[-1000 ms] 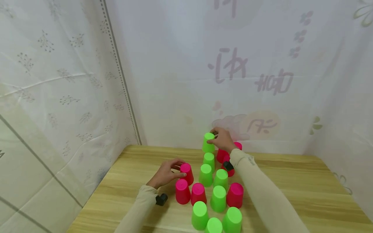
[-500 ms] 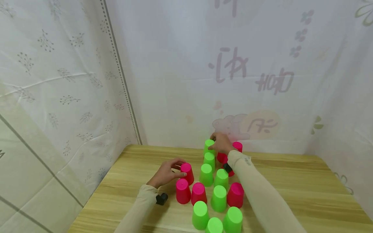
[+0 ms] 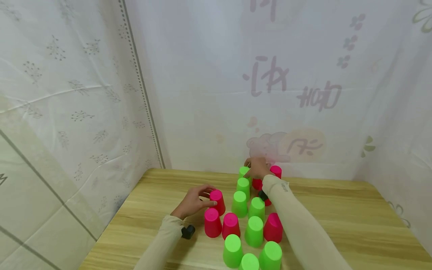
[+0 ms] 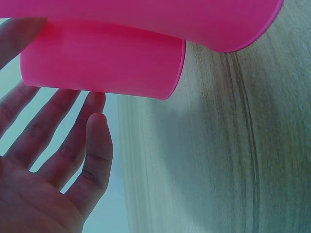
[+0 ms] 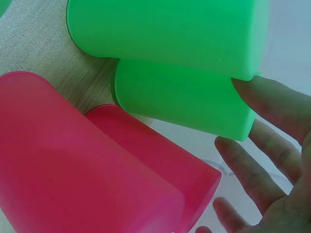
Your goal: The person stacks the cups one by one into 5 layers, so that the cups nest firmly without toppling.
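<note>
At the left of the group of upside-down cups, my left hand (image 3: 193, 202) grips a pink cup (image 3: 219, 201). The left wrist view has the thumb on one side of that pink cup (image 4: 102, 60) and the fingertips on the other. Farther back, my right hand (image 3: 257, 168) holds a green cup (image 3: 242, 172) near its top, behind another green cup (image 3: 243, 187). In the right wrist view the thumb and fingers lie on opposite sides of the held green cup (image 5: 184, 99). Some pink cups behind the right hand and forearm are partly hidden.
More green cups, such as a front one (image 3: 233, 251), and pink cups (image 3: 212, 223) stand mouth-down and close together on the wooden table (image 3: 141, 202). A patterned cloth (image 3: 202, 112) hangs behind the table's back edge.
My right hand has come down with the green cup, lowering it behind the row of green cups. The left hand keeps its place on the pink cup.
</note>
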Motion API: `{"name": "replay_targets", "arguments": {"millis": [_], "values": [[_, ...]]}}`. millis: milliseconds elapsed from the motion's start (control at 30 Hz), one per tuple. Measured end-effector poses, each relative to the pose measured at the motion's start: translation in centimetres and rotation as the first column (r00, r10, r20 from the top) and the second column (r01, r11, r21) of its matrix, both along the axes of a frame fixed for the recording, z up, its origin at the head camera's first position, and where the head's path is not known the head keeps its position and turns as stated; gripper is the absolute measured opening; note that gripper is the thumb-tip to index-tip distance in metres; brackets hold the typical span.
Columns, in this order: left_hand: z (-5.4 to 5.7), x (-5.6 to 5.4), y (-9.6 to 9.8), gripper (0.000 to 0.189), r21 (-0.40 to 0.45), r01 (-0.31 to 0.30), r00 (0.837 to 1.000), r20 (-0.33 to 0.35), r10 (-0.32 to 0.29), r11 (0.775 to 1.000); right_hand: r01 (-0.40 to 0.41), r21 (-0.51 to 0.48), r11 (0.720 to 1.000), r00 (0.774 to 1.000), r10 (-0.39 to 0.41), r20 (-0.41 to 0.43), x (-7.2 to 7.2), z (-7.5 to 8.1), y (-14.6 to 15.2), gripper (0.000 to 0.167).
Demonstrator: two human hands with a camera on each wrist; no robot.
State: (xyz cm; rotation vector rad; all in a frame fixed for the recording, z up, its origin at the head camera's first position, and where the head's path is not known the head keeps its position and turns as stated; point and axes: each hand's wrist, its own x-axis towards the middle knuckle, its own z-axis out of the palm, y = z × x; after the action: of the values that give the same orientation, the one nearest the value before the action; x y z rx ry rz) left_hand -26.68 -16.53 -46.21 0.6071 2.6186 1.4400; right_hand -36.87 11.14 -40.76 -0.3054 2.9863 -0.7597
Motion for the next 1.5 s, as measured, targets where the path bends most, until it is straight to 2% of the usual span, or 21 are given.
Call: {"name": "replay_targets", "arguments": {"millis": [267, 567, 700, 867, 1000, 1200, 1367, 1500], "values": [[0.1, 0.2, 0.1, 0.043, -0.014, -0.009, 1.0, 0.007, 0.009, 1.0, 0.014, 0.028, 1.0, 0.999, -0.015, 0.033, 0.2, 0.0, 0.0, 0.04], [0.1, 0.3, 0.1, 0.043, -0.02, -0.013, 1.0, -0.003, 0.013, 1.0, -0.025, 0.053, 0.998, 0.998, 0.022, 0.055, 0.0, 0.9, 0.4, 0.052], [0.1, 0.2, 0.2, 0.042, -0.025, -0.014, 1.0, -0.012, 0.013, 1.0, -0.042, 0.047, 0.998, 0.998, 0.039, 0.058, 0.2, 1.8, 1.0, 0.053], [0.2, -0.3, 0.3, 0.043, -0.035, -0.008, 1.0, -0.016, 0.008, 0.999, -0.041, -0.001, 0.999, 0.994, 0.041, 0.104, 1.0, 3.3, 2.2, 0.054], [0.9, -1.0, 0.6, 0.044, -0.051, -0.009, 1.0, -0.022, 0.008, 0.999, -0.058, -0.016, 0.998, 0.994, 0.059, 0.087, 1.8, 4.4, 3.2, 0.049], [2.1, -3.1, 1.7, 0.043, -0.077, -0.031, 0.999, -0.045, 0.028, 0.997, -0.112, 0.008, 0.994, 0.994, 0.112, -0.006, 3.6, 5.6, 5.1, 0.047], [2.3, -5.1, 2.8, 0.042, -0.099, -0.042, 0.998, -0.041, 0.038, 0.994, -0.186, 0.022, 0.982, 0.978, 0.187, -0.093, 6.3, 5.7, 7.2, 0.039], [2.3, -6.5, 3.3, 0.041, -0.111, -0.072, 0.997, -0.049, 0.067, 0.991, -0.195, -0.045, 0.98, 0.976, 0.19, -0.102, 9.1, 4.7, 8.6, 0.034]]}}
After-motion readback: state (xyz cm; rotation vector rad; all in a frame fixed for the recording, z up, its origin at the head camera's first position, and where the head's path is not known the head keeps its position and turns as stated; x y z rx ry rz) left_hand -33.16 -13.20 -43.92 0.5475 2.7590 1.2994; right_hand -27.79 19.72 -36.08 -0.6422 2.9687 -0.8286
